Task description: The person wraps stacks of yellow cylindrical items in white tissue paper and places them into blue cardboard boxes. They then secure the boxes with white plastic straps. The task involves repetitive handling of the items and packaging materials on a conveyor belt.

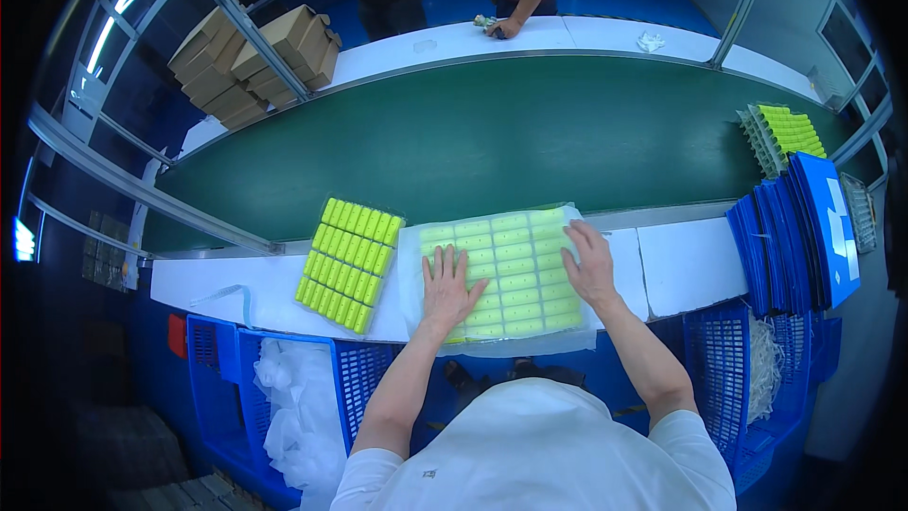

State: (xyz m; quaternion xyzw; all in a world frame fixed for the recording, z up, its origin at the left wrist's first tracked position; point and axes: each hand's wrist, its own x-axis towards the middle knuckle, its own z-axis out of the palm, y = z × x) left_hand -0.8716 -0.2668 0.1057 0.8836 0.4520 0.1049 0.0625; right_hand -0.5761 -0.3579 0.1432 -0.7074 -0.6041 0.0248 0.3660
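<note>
Covered tray (515,274) lies between two spread hands

It sits flat on the white worktop (690,265), with rows of yellow-green cylinders showing through a pale translucent sheet (410,289). The left hand (452,291) lies palm down over the left part of the covered tray, fingers apart and thumb out to the right, clamped on nothing. The right hand (588,263) is at the tray's right edge, its fingers also apart and pointing toward the far right corner; how firmly they touch is hard to tell from this angle.

Just left of the covered tray is an uncovered tray (350,265) of similar cylinders, set at a slant. Beyond the covered tray runs a green belt (454,142). Well to its right stand blue panels (818,232). Below it to the left, a blue basket (362,374) holds crumpled white sheeting (298,407); below it to the right is a blue crate (714,369).
</note>
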